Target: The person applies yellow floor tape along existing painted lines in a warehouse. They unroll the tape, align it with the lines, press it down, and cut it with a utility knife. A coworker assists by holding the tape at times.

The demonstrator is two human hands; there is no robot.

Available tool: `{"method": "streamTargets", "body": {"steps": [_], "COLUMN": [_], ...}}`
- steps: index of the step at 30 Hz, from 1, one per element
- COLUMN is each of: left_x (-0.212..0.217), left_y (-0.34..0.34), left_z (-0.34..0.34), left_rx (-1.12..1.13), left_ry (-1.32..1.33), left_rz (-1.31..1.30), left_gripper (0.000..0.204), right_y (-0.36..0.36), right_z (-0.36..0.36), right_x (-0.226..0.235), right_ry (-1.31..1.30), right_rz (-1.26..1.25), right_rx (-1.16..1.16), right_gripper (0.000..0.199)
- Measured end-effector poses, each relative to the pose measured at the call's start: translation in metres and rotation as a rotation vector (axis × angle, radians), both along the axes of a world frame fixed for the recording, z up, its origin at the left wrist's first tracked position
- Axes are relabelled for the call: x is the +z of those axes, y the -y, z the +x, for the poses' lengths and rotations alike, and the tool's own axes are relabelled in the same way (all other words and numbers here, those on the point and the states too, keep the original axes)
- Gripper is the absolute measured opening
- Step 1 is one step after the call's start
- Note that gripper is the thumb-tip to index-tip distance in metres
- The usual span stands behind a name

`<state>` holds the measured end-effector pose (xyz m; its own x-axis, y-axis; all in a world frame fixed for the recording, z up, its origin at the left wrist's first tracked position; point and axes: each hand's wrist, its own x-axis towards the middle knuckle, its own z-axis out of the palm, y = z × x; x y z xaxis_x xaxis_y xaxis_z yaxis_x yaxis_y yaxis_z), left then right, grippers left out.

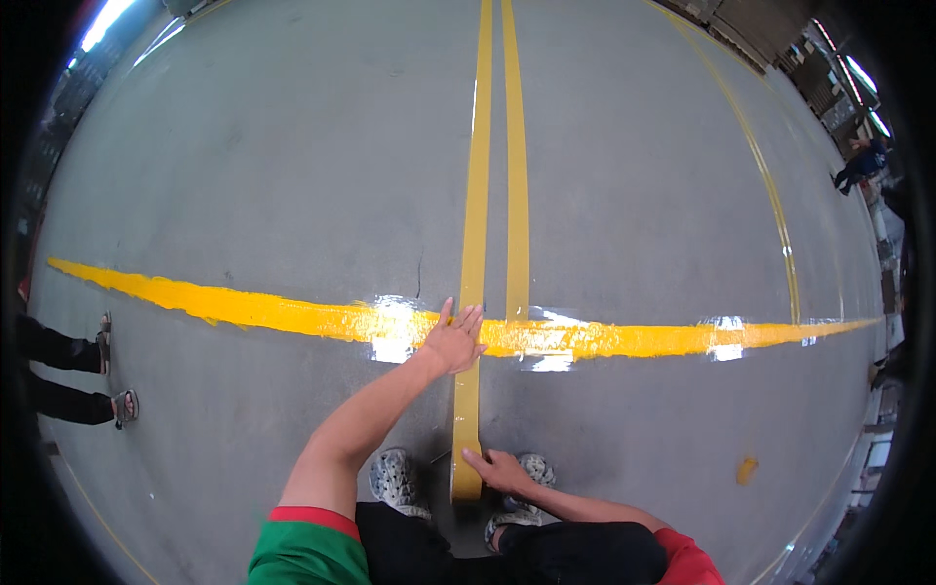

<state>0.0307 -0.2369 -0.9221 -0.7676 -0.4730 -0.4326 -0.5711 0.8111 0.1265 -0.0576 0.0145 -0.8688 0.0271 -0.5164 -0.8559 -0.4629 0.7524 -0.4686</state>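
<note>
Glossy yellow band (263,310) ran left from my left hand (455,346), fingers spread flat, pressing the yellow tape (475,214). Tape roll (466,483) sat just left of my right hand (507,473), fingertip touching; couldn't tell if gripped. Probably light, bendy, sticky-backed; best held by roll sides.

The tape (474,210) runs between 2 shoes (394,478), across the band (253,309).

No legible txt, nos. or signs anywhere: none on flat, mustard-yellow tape strip (467,400), glossy bright-yellow painted band (253,309) or smooth grey floor (634,195); bkgd at rim too small/blurred to read.
</note>
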Motion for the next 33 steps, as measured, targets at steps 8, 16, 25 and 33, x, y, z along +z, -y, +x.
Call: {"method": "streamTargets", "body": {"steps": [8, 16, 25, 33], "left_x": [0.011, 0.053, 0.012, 0.011], "left_y": [-0.018, -0.072, -0.11, -0.145], "left_z": [-0.018, 0.039, 0.048, 0.056], "left_rx": [0.099, 0.67, 1.13, 0.867], "left_ry": [0.094, -0.178, -0.263, -0.442], "left_rz": [0.033, 0.523, 1.058, 0.781], "left_gripper": [0.073, 0.068, 0.066, 0.046], "right_y": [0.002, -0.014, 0.007, 0.035], "right_z": [-0.001, 0.004, -0.022, -0.065], "right_x": [-0.003, -0.02, -0.014, -0.053], "right_ry": [0.033, 0.091, 0.119, -0.245], "right_rz": [-0.052, -0.133, -0.118, -1.073], "right_rx": [0.069, -0.045, 0.052, 0.591], "right_gripper": [0.09, 0.09, 0.068, 0.016]}}
